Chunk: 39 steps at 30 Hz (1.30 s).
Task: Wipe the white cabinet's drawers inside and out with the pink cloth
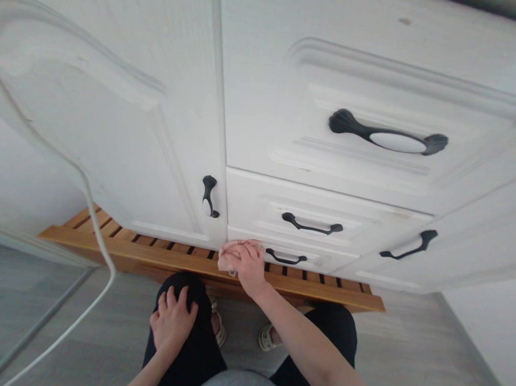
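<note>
A crumpled pink cloth (226, 260) is under my right hand (249, 266), whose fingers press it against the lower front of a white cabinet (262, 129), left of the lowest drawer handle (286, 257). Just below runs a slatted wooden rack (184, 262). My left hand (174, 319) rests on my left knee with its fingers spread and holds nothing.
Other dark handles stick out from the cabinet, on the large drawer (388, 134), the middle drawer (312, 225), the left door (209, 197) and the right side (408, 247). A white cable (101, 244) hangs down at the left, across the rack.
</note>
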Available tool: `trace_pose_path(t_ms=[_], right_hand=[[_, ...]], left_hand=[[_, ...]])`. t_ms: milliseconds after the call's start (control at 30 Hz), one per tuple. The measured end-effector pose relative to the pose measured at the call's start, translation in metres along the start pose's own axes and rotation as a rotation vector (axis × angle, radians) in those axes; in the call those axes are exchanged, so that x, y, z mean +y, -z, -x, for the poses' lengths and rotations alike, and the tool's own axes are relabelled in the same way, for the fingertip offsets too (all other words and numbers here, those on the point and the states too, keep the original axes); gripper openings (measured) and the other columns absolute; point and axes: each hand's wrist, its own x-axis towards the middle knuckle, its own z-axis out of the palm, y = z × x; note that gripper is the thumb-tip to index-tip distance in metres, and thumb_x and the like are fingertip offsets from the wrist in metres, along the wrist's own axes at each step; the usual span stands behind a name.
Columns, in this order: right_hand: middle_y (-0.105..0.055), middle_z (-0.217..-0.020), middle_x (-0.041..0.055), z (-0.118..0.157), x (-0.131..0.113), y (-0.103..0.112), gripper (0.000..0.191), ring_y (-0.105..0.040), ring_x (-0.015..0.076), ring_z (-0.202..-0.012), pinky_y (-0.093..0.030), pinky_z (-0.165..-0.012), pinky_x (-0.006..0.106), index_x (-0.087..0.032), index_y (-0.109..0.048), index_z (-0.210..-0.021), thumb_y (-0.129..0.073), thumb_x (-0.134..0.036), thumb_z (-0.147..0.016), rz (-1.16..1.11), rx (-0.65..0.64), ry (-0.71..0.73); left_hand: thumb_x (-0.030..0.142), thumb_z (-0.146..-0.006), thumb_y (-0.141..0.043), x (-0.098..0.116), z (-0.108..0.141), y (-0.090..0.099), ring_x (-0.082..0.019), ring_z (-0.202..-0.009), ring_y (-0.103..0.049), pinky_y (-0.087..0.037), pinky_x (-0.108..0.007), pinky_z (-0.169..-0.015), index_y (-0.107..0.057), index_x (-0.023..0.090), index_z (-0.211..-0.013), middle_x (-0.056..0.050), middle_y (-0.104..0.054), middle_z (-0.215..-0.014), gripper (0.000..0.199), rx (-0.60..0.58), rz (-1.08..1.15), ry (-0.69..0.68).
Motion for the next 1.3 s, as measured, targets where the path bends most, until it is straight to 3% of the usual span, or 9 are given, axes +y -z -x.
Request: trace_pose_path(t_ms=[133, 233, 333, 467, 700, 900, 1033, 1200, 1300], right_hand=[[-0.068, -0.119, -0.0032, -0.029, -0.003, 0.005, 0.029, -0.052, 0.0183, -0.113, -0.034, -0.1, 0.039, -0.044, -0.065, -0.124, -0.059, -0.028, -0.1, -0.022, 0.123, -0.014], [-0.067, -0.124, -0.0021, -0.032, 0.004, -0.001, 0.026, -0.052, 0.0174, -0.116, -0.037, -0.098, 0.037, -0.037, -0.064, -0.124, -0.052, -0.026, -0.103, -0.004, -0.017, 0.11], [-0.068, -0.123, -0.0009, -0.016, 0.015, -0.01, 0.02, -0.053, 0.0157, -0.116, -0.04, -0.095, 0.033, -0.029, -0.065, -0.116, -0.052, -0.024, -0.102, -0.011, -0.151, 0.211], [-0.07, -0.115, -0.0016, 0.011, 0.037, -0.015, 0.016, -0.055, 0.0129, -0.114, -0.041, -0.095, 0.029, -0.027, -0.067, -0.106, -0.052, -0.021, -0.102, -0.048, -0.201, 0.257], [-0.069, -0.125, -0.0044, 0.071, 0.101, 0.018, 0.029, -0.057, 0.0095, -0.119, -0.045, -0.095, 0.025, -0.032, -0.069, -0.11, -0.054, -0.011, -0.098, -0.08, -0.291, 0.229], [-0.073, -0.118, 0.0005, 0.135, 0.162, 0.074, 0.031, -0.061, 0.0164, -0.115, -0.043, -0.1, 0.033, -0.031, -0.073, -0.107, -0.061, -0.008, -0.091, -0.084, -0.335, 0.026], [-0.073, -0.115, 0.0012, 0.161, 0.181, 0.104, 0.033, -0.059, 0.0178, -0.117, -0.039, -0.104, 0.035, -0.031, -0.075, -0.105, -0.063, -0.007, -0.087, -0.164, -0.284, -0.185], [-0.073, -0.105, 0.0031, 0.189, 0.18, 0.128, 0.029, -0.056, 0.0228, -0.113, -0.037, -0.106, 0.043, -0.032, -0.077, -0.09, -0.063, -0.008, -0.082, -0.291, -0.056, -0.573], [-0.07, -0.111, 0.01, 0.211, 0.166, 0.138, 0.027, -0.055, 0.0279, -0.112, -0.04, -0.101, 0.049, -0.027, -0.076, -0.101, -0.057, -0.016, -0.086, -0.4, 0.153, -0.852]], left_hand=[[0.037, -0.098, -0.04, 0.002, -0.001, -0.001, -0.037, -0.138, -0.039, -0.042, -0.047, -0.093, -0.055, 0.019, -0.141, -0.02, -0.045, -0.149, 0.048, 0.014, -0.022, 0.011], [0.037, -0.099, -0.039, 0.003, -0.001, -0.006, -0.038, -0.138, -0.039, -0.042, -0.047, -0.093, -0.054, 0.018, -0.141, -0.021, -0.046, -0.148, 0.048, 0.026, -0.037, 0.002], [0.037, -0.099, -0.038, 0.002, 0.0, -0.008, -0.038, -0.138, -0.038, -0.042, -0.046, -0.093, -0.054, 0.019, -0.141, -0.021, -0.045, -0.149, 0.049, 0.029, -0.053, -0.008], [0.038, -0.099, -0.037, 0.001, 0.001, -0.002, -0.038, -0.137, -0.039, -0.042, -0.046, -0.093, -0.053, 0.019, -0.142, -0.021, -0.046, -0.148, 0.049, 0.004, -0.058, -0.018], [0.04, -0.1, -0.036, -0.001, 0.004, 0.002, -0.036, -0.138, -0.039, -0.043, -0.046, -0.092, -0.052, 0.02, -0.142, -0.02, -0.047, -0.148, 0.05, 0.0, -0.048, -0.025], [0.041, -0.1, -0.033, -0.003, 0.004, 0.0, -0.035, -0.137, -0.04, -0.043, -0.046, -0.093, -0.053, 0.021, -0.141, -0.018, -0.047, -0.148, 0.049, 0.005, -0.03, -0.011], [0.044, -0.1, -0.028, -0.003, 0.006, -0.001, -0.035, -0.134, -0.043, -0.046, -0.047, -0.09, -0.053, 0.022, -0.14, -0.018, -0.048, -0.146, 0.052, 0.022, -0.015, -0.024], [0.045, -0.101, -0.028, -0.002, 0.006, -0.004, -0.036, -0.135, -0.044, -0.048, -0.049, -0.089, -0.052, 0.022, -0.141, -0.018, -0.047, -0.146, 0.052, 0.002, -0.019, -0.028], [0.043, -0.101, -0.033, -0.005, 0.008, -0.009, -0.037, -0.139, -0.04, -0.047, -0.051, -0.094, -0.053, 0.02, -0.141, -0.019, -0.046, -0.147, 0.05, 0.007, -0.032, -0.032]])
